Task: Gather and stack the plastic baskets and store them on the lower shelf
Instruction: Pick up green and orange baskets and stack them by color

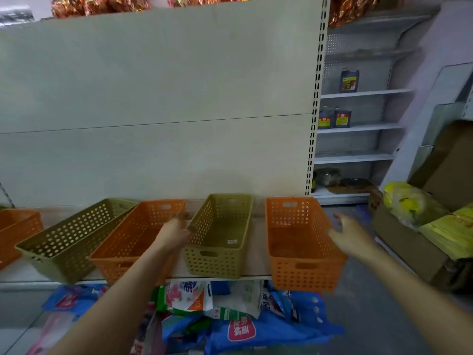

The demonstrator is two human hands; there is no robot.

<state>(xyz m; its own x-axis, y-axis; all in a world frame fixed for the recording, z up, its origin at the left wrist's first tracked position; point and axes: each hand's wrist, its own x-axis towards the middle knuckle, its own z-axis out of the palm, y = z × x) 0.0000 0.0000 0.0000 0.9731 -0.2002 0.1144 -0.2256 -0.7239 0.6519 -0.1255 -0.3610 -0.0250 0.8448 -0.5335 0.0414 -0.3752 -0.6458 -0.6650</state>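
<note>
Shop shelf point(256, 221) carries the baskets point(220, 237) side by side, none stacked — left hand point(174, 234) grips the olive one's rim, right hand point(350, 234) fingers spread, released, beside the orange basket point(302, 242) — task barely begun.

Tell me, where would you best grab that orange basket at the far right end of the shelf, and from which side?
Probably by the oval handle slot in the near end wall of the orange basket, coming from the front. That end overhangs the shelf edge toward the person, so fingers can hook in freely. The right hand hovers open beside its right long rim, another workable hold.
</note>
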